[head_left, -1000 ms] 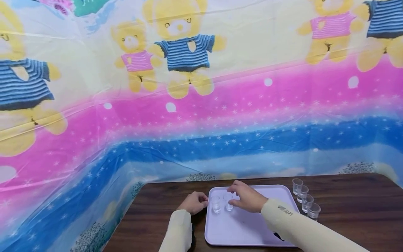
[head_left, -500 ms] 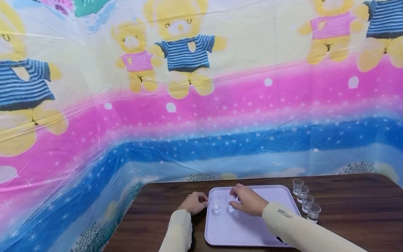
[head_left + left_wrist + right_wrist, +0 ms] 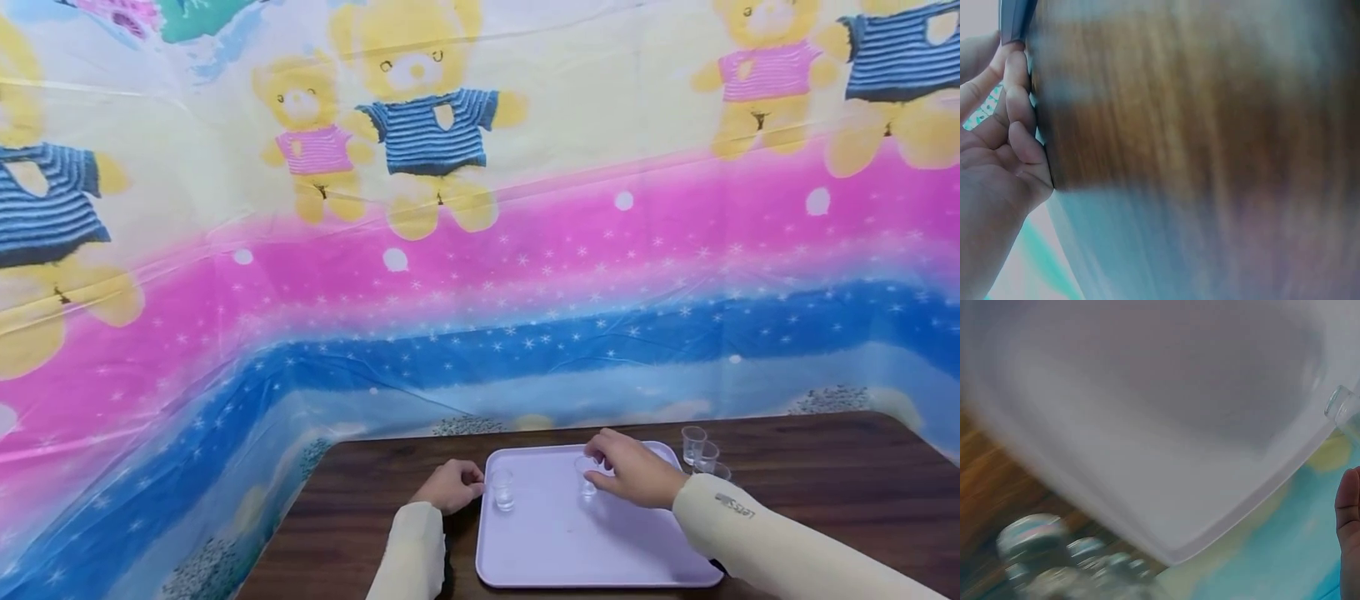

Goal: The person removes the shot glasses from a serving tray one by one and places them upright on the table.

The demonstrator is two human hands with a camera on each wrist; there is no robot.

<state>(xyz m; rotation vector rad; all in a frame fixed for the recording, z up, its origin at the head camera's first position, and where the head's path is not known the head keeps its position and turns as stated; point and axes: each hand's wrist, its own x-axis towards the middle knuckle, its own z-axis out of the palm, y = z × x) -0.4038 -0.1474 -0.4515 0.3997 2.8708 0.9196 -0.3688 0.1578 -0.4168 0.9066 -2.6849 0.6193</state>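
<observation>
A clear shot glass (image 3: 588, 482) is in the fingers of my right hand (image 3: 633, 471), over the back middle of the lilac tray (image 3: 577, 550). In the right wrist view the base of that shot glass (image 3: 1343, 412) pokes in at the right edge, with part of the right hand (image 3: 1349, 531) below it. On the tray's left side stands another shot glass (image 3: 504, 492). My left hand (image 3: 450, 486) is at the tray's left edge; its wrist view has the thumb and forefinger of the left hand (image 3: 1010, 125) pinching the rim (image 3: 1016, 19).
Several more shot glasses (image 3: 693, 446) stand in a row on the dark wooden table (image 3: 360, 517) past the tray's right edge, partly covered by the right sleeve. A printed teddy-bear cloth (image 3: 450, 350) hangs right behind the table.
My right hand has moved right across the tray, taking the shot glass away from the one on the left. The left hand keeps its place at the rim. The head view has turned slightly.
</observation>
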